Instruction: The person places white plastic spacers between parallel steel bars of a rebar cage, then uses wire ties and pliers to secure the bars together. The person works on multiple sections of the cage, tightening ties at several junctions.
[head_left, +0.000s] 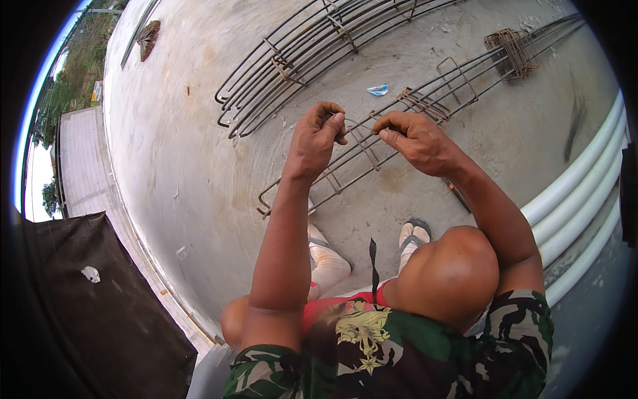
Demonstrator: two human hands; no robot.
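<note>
Both my hands are raised over a rebar cage point(339, 189), a long frame of steel bars with bent stirrups lying on the concrete. My left hand point(318, 138) is closed, thumb pressed to the curled fingers. My right hand point(420, 143) pinches with thumb and forefinger just across from it. A thin wire point(367, 126) seems to run between the two pinches, hard to make out against the bars. Beneath the hands, a stirrup point(365, 147) crosses the cage's long bars. A bundle of loose stirrups point(510, 53) sits around the cage's far right end.
Another group of bent rebar point(286, 66) lies farther off. White pipes point(578, 193) run along the right side. A blue and white scrap point(377, 90) lies on the concrete floor point(186, 133). Dark sheeting point(106, 292) hangs at lower left. My sandalled foot point(415, 233) is near the cage.
</note>
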